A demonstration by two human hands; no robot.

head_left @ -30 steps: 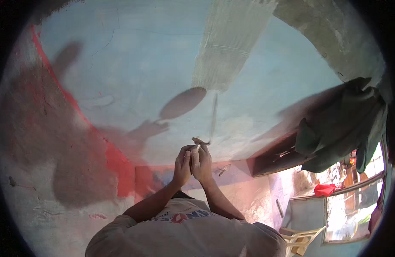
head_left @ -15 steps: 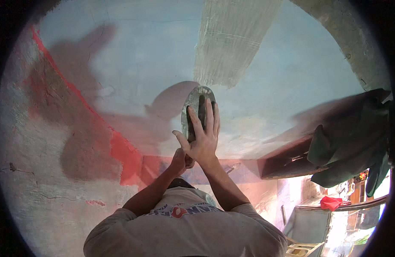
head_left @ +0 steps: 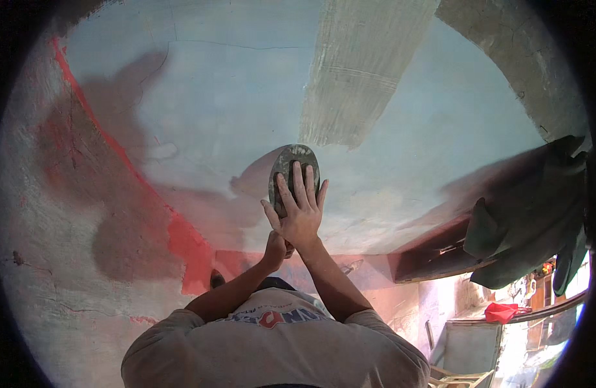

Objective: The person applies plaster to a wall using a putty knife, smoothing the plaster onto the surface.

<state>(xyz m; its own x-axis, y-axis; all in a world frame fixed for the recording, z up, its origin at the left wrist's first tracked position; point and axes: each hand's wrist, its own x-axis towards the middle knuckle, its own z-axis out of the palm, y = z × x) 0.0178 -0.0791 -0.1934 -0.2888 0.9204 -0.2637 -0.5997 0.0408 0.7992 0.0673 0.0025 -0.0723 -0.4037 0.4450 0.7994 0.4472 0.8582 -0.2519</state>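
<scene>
My right hand (head_left: 301,218) lies flat with spread fingers on the back of an oval, plaster-smeared trowel (head_left: 295,152). The thumb stretches out to the left past the plate's edge. Below it, my left hand (head_left: 276,252) is closed around the trowel's lower end; that grip is partly hidden behind my right wrist. The trowel is raised in front of the pale blue wall (head_left: 227,84), its shadow falling on the wall to the left. Whether its face touches the wall cannot be seen. Just above and to the right ends a broad strip of grey plaster (head_left: 353,84).
A red painted band (head_left: 191,249) borders rough grey plaster (head_left: 46,226) at left. At right, a dark cloth (head_left: 537,213) hangs above a ledge. Lower right are a red cloth (head_left: 501,313), a grey panel (head_left: 469,346) and a wooden frame (head_left: 463,378).
Both hands and the trowel have shifted slightly down and left relative to the plaster strip. My right fingers are more spread over the plate. The whole view has also shifted a little.
</scene>
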